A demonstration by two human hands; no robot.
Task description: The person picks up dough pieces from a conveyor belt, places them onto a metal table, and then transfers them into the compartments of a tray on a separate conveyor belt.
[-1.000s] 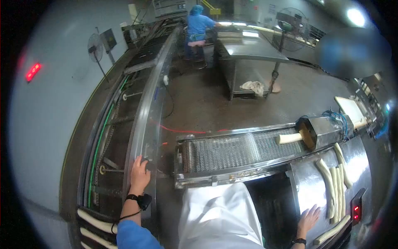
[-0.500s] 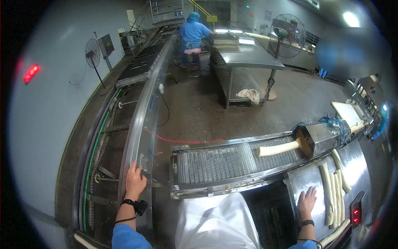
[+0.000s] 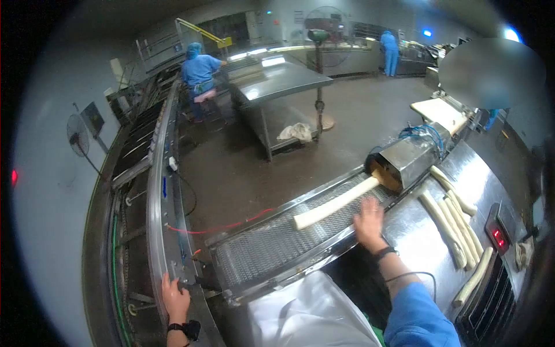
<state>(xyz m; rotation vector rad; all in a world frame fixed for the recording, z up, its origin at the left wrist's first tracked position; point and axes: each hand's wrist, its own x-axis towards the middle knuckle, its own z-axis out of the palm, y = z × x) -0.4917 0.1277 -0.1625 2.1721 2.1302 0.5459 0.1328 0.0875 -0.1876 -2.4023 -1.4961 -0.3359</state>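
Right hand (image 3: pixel 369 222) is spread open, fingers splayed, hovering at the near edge of the mesh conveyor (image 3: pixel 272 251), just beside the long dough strip (image 3: pixel 335 202) coming out of the metal chute (image 3: pixel 404 162). Can't tell if it's actually touching the dough. Left hand (image 3: pixel 175 301) rests flat and open on the rail of the curved conveyor (image 3: pixel 159 202). More dough pieces (image 3: pixel 448 217) lie on the steel top by the chute

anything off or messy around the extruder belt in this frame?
Mostly tidy. A crumpled cloth lies on the lower shelf of the steel table, and a red cable trails loose across the floor to the mesh belt. Dough strips lie unevenly on the steel top, one near its front edge.
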